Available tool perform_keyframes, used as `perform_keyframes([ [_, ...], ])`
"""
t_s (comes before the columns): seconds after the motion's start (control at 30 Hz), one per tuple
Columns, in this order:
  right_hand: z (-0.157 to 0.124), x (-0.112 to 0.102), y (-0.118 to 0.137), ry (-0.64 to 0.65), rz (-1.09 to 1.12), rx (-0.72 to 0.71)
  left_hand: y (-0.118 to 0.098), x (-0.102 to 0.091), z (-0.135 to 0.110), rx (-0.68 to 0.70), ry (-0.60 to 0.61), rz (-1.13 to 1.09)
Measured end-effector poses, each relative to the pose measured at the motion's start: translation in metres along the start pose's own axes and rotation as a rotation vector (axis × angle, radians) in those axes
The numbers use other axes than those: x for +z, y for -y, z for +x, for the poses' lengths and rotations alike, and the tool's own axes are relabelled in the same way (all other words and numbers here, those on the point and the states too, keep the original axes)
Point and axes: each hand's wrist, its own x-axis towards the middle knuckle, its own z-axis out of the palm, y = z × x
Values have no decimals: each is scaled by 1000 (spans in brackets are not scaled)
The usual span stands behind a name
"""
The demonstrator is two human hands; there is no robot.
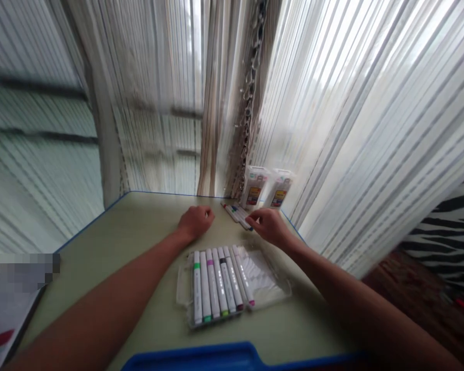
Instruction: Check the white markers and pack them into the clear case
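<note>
My left hand [196,221] rests on the table in a loose fist, with nothing visible in it. Further right, my right hand [269,225] has its thumb and fingers pinched at the near end of a white marker [232,212], part of a small group lying loose on the table. Its fingertips partly hide the marker ends. Between my forearms lies an open clear plastic case [270,281]. Several white markers [215,283] with coloured bands and ends stand side by side in its left half, and one pink-ended marker [244,278] lies tilted near the hinge.
Two clear upright boxes [254,188] with labels stand at the table's far right corner, against striped curtains [332,103]. A blue tray-like edge [193,356] runs along the front of the pale green table [147,211]. White sheet-like material [7,309] is at left.
</note>
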Motion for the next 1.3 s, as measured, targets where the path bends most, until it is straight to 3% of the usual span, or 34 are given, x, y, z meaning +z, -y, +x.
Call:
perform_keyframes([
  [0.27, 49, 24, 33, 215, -221, 34, 0, 1, -7, 32, 28, 82],
  [0.5, 51, 26, 37, 318, -412, 96, -2, 4, -5, 49, 58, 59],
  [0.7, 46, 29, 46, 367, -409, 94, -3, 4, -6, 87, 58, 36],
  [0.87, 38, 22, 48, 318, -264, 86, -7, 4, -11, 125, 52, 34],
  [1.13, 1, -36, 21, 35, 297, 127, -5, 2, -11, 32, -25, -52],
  [1.3, -19, -21, 13, -83, 586, 139, -12, -21, -1, 33, -55, -172],
])
